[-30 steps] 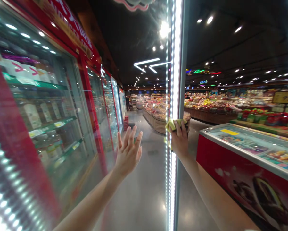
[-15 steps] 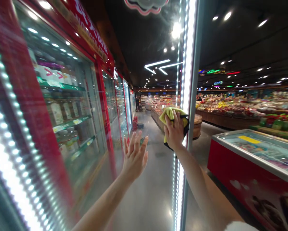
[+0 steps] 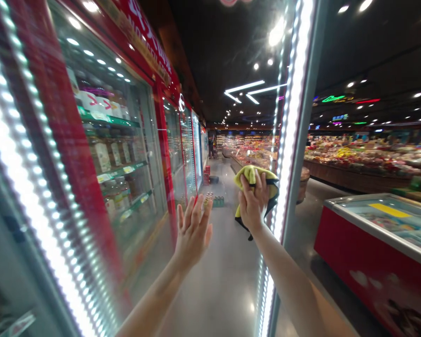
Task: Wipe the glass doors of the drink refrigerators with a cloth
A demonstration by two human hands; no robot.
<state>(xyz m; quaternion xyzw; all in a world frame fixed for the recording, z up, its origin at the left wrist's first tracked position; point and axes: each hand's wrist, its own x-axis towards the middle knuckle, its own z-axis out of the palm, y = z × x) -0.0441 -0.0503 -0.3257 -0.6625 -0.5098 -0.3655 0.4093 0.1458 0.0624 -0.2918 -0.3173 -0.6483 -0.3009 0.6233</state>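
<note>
Through a clear glass door pane [image 3: 227, 262] edged by bright LED strips, a store aisle shows. My right hand [image 3: 255, 203] presses a yellow cloth with black edging [image 3: 249, 174] against the glass, near the lit right-hand strip [image 3: 294, 93]; part of the cloth hangs below the fingers. To its left, my left hand [image 3: 193, 234] is raised with the palm toward the glass and the fingers spread. It holds nothing. Whether its palm touches the pane, I cannot tell.
Red glass-fronted coolers [image 3: 164, 140] with shelved bottles line the left side. A red chest freezer [image 3: 358, 243] stands at the right, with produce displays [image 3: 350, 161] behind. Small stacked goods [image 3: 213, 200] sit on the aisle floor. A person [image 3: 211, 145] is far off.
The camera view has turned a little left, so the door frame and freezer appear farther right. My right hand with the cloth has moved leftward from the lit strip; my left hand stays raised.
</note>
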